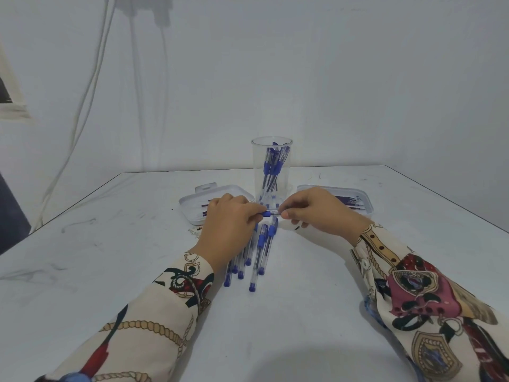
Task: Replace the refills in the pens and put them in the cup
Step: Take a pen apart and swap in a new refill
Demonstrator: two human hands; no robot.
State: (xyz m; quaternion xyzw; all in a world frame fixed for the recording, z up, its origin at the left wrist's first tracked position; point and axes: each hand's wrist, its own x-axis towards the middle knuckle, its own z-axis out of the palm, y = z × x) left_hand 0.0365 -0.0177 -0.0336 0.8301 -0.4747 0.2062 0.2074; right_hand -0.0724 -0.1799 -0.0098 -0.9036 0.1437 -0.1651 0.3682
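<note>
Here, a pen (266, 214) is held level above the table (303, 312), just in front of the clear cup (271, 172), which already stands full of blue pens. The left hand (230, 226) curls around the barrel near its blue grip; the right hand (314, 206) pinches the tip end between thumb and fingers. Whether the tip section is being unscrewed or tightened cannot be told. To do this step well, the barrel should be kept steady in the left hand while the right turns squarely along the pen's axis, so the thin refill neither bends nor binds. Both wrists hover low over the table, knuckles upward, patterned sleeves (154, 312) angling inward. A row of loose pens (260, 252) lies beneath the left hand. A white tray (190, 205) sits to the left of the cup, and a second tray of refills (355, 201) to the right.
</note>
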